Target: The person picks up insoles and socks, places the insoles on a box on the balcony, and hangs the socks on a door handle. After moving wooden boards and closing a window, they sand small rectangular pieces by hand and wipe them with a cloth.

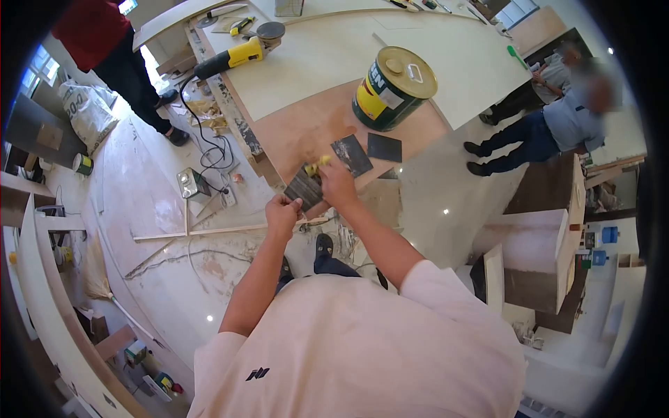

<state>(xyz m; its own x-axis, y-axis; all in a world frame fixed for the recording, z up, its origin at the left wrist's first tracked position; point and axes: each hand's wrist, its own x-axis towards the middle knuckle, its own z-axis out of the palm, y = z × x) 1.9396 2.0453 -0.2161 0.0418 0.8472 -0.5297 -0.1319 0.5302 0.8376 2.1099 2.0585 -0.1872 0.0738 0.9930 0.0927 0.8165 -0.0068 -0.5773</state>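
My left hand (282, 216) pinches the lower edge of a dark rectangular piece (304, 189) with lighter streaks on its face. Over that piece's right side, my right hand (338, 184) is closed around a small yellow object (318, 166), whose exact kind I cannot make out. Just beyond lie two more dark pieces: a scuffed one (352, 155) nearest my right hand, and a plainer one (385, 148) to its right. Behind them a large green and yellow metal can (394, 89) with a gold lid stands upright on the board-topped table (306, 129).
An angle grinder (240, 54) lies at the table's left side, its cord trailing to the floor near a small metal box (192, 184). One person in red (97, 35) stands at left; others (568, 125) are at right. A wooden strip (202, 233) crosses the floor.
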